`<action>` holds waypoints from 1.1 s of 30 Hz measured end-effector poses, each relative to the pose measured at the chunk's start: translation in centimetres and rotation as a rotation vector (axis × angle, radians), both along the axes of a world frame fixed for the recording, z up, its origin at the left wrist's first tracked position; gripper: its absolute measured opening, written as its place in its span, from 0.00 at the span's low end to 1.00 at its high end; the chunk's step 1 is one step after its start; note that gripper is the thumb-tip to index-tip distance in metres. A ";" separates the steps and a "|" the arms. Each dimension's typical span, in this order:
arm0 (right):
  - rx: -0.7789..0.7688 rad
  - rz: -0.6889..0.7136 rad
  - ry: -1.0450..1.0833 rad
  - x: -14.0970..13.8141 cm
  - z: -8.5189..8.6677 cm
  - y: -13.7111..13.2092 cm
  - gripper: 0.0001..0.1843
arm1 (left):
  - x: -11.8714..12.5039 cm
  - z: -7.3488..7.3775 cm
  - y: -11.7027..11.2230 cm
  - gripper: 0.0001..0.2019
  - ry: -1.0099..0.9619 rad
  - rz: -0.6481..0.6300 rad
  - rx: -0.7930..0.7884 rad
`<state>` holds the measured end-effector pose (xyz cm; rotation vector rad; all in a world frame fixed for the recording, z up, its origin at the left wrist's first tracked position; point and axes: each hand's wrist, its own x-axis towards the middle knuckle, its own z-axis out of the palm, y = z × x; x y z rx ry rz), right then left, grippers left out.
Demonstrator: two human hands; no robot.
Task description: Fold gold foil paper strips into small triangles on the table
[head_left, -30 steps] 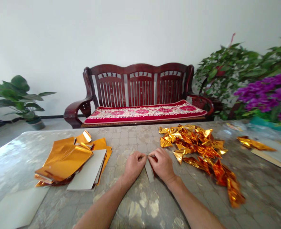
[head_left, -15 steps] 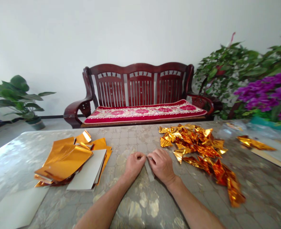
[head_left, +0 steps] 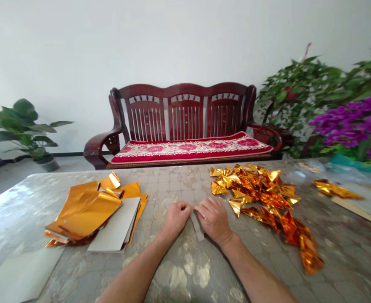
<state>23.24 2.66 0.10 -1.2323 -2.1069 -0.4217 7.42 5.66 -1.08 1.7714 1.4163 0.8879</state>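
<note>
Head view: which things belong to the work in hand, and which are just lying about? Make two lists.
Apparently part of the work:
pale paper strip between left hand and right hand
loose gold paper sheets
folded gold pieces

Apparently just about:
wooden bench
purple flowers
clear plastic

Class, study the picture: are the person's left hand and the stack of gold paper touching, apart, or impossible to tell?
Apart. The head view shows it: patterned tabletop is visible between the left hand and the stack of gold paper.
</note>
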 end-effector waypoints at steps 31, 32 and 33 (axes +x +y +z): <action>-0.450 0.083 0.307 2.7 -0.9 0.7 0.13 | 1.6 2.5 0.7 0.12 0.571 0.057 -0.093; -0.459 0.084 0.312 2.9 -0.9 0.8 0.12 | 1.6 2.5 0.8 0.12 0.582 0.060 -0.089; -0.461 0.083 0.310 3.1 -0.9 0.8 0.12 | 1.6 2.5 0.8 0.12 0.592 0.062 -0.085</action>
